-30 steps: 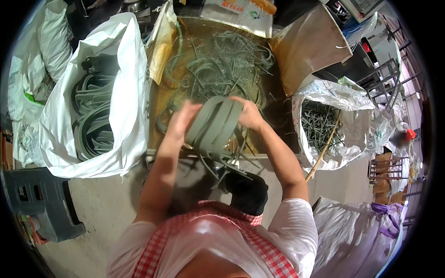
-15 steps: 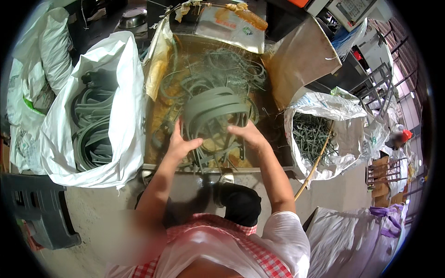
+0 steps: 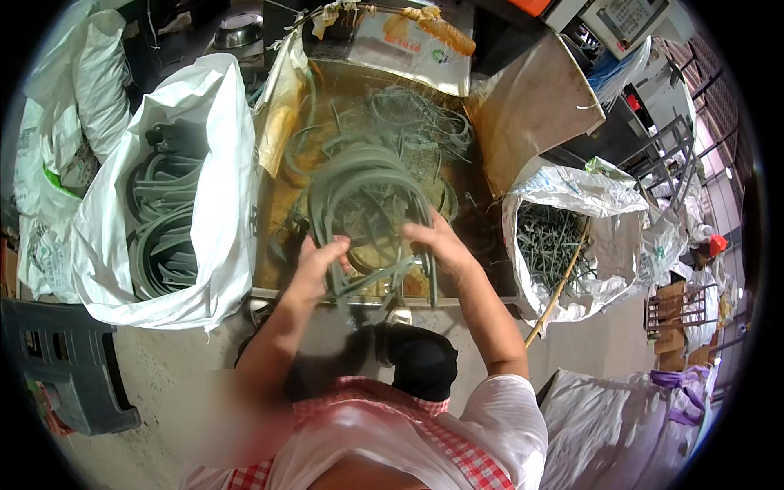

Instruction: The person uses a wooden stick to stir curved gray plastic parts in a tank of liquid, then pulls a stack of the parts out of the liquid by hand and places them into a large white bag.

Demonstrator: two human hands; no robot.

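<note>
Over a wide tub of brownish water (image 3: pixel 478 269), both my hands hold a bundle of grey-green rubbery strips (image 3: pixel 367 167) bent into loops. The loops are blurred by motion, and their loose ends hang down toward the tub's near edge. My left hand (image 3: pixel 318 265) is closed around the left side of the bundle, thumb pointing inward. On the right side my right hand (image 3: pixel 441 245) grips the strips, its thumb inside the loop. More thin strips (image 3: pixel 416 114) lie tangled in the water behind the bundle.
To the left stands a white woven sack (image 3: pixel 220 237) with coiled strips inside. At right, another white sack (image 3: pixel 616 249) holds thin dark scraps and a long stick (image 3: pixel 563 286). A dark plastic stool (image 3: pixel 73 367) stands at lower left. A brown-stained board (image 3: pixel 535 106) flanks the tub.
The bundle has come lower and nearer to me, its loops tipping over so that their ends hang toward the near edge. My left hand's fingers have closed around its side.
</note>
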